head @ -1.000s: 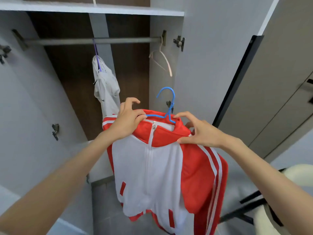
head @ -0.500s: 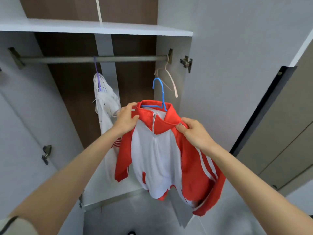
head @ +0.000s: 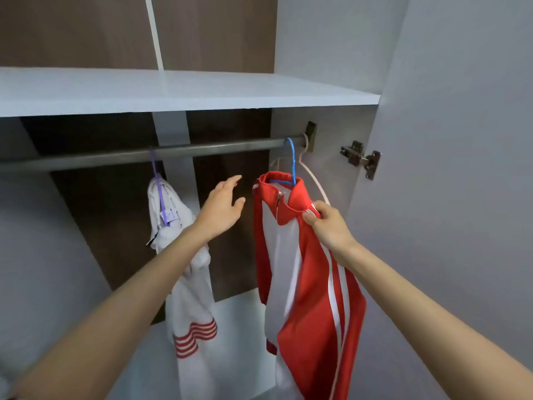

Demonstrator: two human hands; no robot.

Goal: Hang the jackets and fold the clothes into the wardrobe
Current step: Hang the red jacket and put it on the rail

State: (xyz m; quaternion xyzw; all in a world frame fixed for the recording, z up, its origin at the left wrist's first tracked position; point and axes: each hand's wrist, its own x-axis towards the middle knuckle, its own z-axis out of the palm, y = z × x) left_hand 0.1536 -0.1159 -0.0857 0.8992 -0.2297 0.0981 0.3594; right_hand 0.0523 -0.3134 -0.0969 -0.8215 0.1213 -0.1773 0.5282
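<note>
Red jacket [head: 311, 298] hem cropped, hanger [head: 292, 157] shoulders hidden

My one head-worn camera looks up and forward at the hanging rail [head: 202, 151] from close below it.
</note>
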